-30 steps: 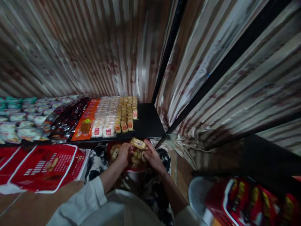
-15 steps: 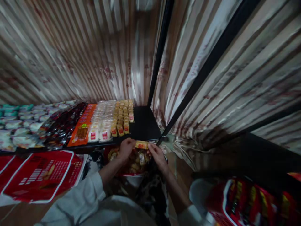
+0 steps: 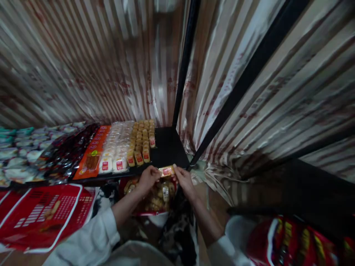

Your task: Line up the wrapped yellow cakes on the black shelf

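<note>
A small wrapped snack pack (image 3: 166,171), yellowish with a red label, is stretched between my two hands. My left hand (image 3: 149,179) pinches its left end, and my right hand (image 3: 183,180) grips the right end. Below them sits an open red bag (image 3: 151,213) filled with similar yellow packs (image 3: 158,197). Just ahead, on the black shelf (image 3: 170,147), stand rows of yellow snack packs (image 3: 138,157) with red labels. White packs (image 3: 119,164) are lined up to the left of these.
Left along the shelf lie an orange packet (image 3: 91,159), dark wrapped packs (image 3: 68,155) and white and green packs (image 3: 24,147). A large red bag (image 3: 47,214) hangs below. Black posts (image 3: 184,70) rise before striped sheeting. Another red bag (image 3: 299,240) stands at lower right.
The view has shifted slightly, so the shelf goods appear a little lower and further left. The snack pack has turned a little, and both hands still hold it.
</note>
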The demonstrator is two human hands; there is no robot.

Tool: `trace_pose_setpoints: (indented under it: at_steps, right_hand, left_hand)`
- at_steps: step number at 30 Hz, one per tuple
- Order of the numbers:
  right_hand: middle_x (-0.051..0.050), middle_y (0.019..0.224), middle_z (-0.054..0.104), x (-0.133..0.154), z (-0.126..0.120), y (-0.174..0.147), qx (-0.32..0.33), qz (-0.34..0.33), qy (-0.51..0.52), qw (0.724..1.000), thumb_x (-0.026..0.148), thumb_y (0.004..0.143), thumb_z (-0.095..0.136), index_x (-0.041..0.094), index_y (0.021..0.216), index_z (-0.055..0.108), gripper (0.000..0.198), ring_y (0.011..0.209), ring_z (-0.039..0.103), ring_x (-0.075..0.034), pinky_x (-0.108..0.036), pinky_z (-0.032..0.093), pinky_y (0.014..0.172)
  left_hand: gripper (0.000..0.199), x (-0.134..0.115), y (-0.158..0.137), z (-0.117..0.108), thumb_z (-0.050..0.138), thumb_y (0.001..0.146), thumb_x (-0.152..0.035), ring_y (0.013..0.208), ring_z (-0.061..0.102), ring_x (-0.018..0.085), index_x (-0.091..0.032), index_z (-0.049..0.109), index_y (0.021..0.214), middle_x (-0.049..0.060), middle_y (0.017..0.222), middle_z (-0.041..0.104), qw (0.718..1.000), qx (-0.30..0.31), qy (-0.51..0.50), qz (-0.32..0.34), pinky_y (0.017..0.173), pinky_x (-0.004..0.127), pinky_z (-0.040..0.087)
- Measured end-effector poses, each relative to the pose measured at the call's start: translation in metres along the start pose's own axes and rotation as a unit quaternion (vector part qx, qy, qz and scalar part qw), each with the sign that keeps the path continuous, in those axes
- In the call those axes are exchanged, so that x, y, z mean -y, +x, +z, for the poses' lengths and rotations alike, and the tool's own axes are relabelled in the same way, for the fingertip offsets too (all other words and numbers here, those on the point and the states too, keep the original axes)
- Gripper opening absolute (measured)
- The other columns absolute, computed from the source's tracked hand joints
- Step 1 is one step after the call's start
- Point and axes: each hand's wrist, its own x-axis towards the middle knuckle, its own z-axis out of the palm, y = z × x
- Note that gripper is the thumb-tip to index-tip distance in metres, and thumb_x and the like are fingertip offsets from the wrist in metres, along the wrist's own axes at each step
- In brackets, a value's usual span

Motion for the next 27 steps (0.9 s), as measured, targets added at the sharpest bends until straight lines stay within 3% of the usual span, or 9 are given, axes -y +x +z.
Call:
trace_pose_setpoints:
  at_steps: [3, 6, 9, 12, 17, 22, 27]
  right_hand:
    - [0.004, 0.049, 0.054, 0.003, 0.002, 0.007, -0.003, -0.006, 0.028, 1.000, 0.067, 0.067, 0.062, 0.019, 0.059, 0.059, 0.049, 0.042, 0.043, -0.008, -0.021, 0.030, 0.040]
    - [0.002, 0.061, 0.062, 0.000, 0.009, 0.018, -0.021, -0.031, 0.078, 0.996, 0.061, 0.064, 0.070, 0.018, 0.078, 0.066, 0.045, 0.052, 0.052, -0.010, -0.021, 0.038, 0.046]
    - [-0.002, 0.082, 0.070, -0.005, 0.018, 0.033, -0.055, -0.067, 0.134, 0.987, 0.052, 0.059, 0.077, 0.019, 0.098, 0.065, 0.052, 0.073, 0.063, -0.016, -0.025, 0.049, 0.064]
    - [-0.005, 0.092, 0.070, -0.009, 0.024, 0.051, -0.086, -0.091, 0.147, 0.981, 0.047, 0.059, 0.076, 0.019, 0.107, 0.062, 0.057, 0.085, 0.065, -0.019, -0.031, 0.052, 0.078]
    - [-0.006, 0.087, 0.069, -0.011, 0.031, 0.084, -0.102, -0.128, 0.068, 0.984, 0.042, 0.062, 0.074, 0.017, 0.108, 0.063, 0.053, 0.081, 0.065, -0.019, -0.034, 0.054, 0.077]
    - [-0.005, 0.091, 0.067, -0.010, 0.048, 0.118, -0.076, -0.166, -0.043, 0.982, 0.037, 0.069, 0.065, 0.018, 0.106, 0.065, 0.041, 0.077, 0.063, -0.017, -0.031, 0.055, 0.071]
    - [-0.004, 0.091, 0.066, -0.007, 0.066, 0.144, -0.054, -0.205, -0.191, 0.958, 0.030, 0.073, 0.060, 0.021, 0.107, 0.065, 0.035, 0.082, 0.063, -0.018, -0.032, 0.054, 0.077]
  left_hand:
    - [0.027, 0.001, 0.004, 0.009, 0.072, 0.056, -0.017, 0.049, 0.046, 0.006, -0.019, 0.048, 0.067, -0.009, 0.053, 0.048, 0.999, -0.015, -0.042, 0.000, 0.047, 0.018, 0.041]
    - [0.028, -0.002, 0.011, 0.022, 0.067, 0.061, -0.009, 0.055, 0.053, 0.008, -0.019, 0.048, 0.077, -0.008, 0.059, 0.051, 0.994, -0.063, -0.093, -0.019, 0.052, 0.020, 0.047]
    - [0.025, -0.007, 0.020, 0.038, 0.064, 0.067, -0.006, 0.060, 0.056, 0.008, -0.018, 0.048, 0.083, -0.005, 0.065, 0.053, 0.988, -0.094, -0.122, -0.025, 0.057, 0.021, 0.050]
    - [0.022, -0.013, 0.033, 0.051, 0.063, 0.071, -0.005, 0.062, 0.056, 0.008, -0.018, 0.049, 0.083, -0.003, 0.070, 0.054, 0.985, -0.107, -0.137, -0.020, 0.060, 0.020, 0.051]
    - [0.025, -0.014, 0.052, 0.059, 0.059, 0.076, -0.004, 0.071, 0.060, 0.008, -0.017, 0.050, 0.095, 0.002, 0.084, 0.060, 0.975, -0.132, -0.173, -0.051, 0.072, 0.022, 0.052]
    - [0.054, -0.006, 0.056, 0.057, 0.055, 0.078, -0.003, 0.094, 0.063, 0.016, -0.017, 0.042, 0.129, 0.014, 0.121, 0.056, 0.969, -0.132, -0.179, -0.111, 0.078, 0.026, 0.053]
    - [0.042, -0.006, 0.057, 0.052, 0.047, 0.087, -0.016, 0.111, 0.059, 0.023, -0.011, 0.046, 0.129, 0.018, 0.127, 0.055, 0.972, -0.070, -0.185, -0.124, 0.084, 0.030, 0.054]
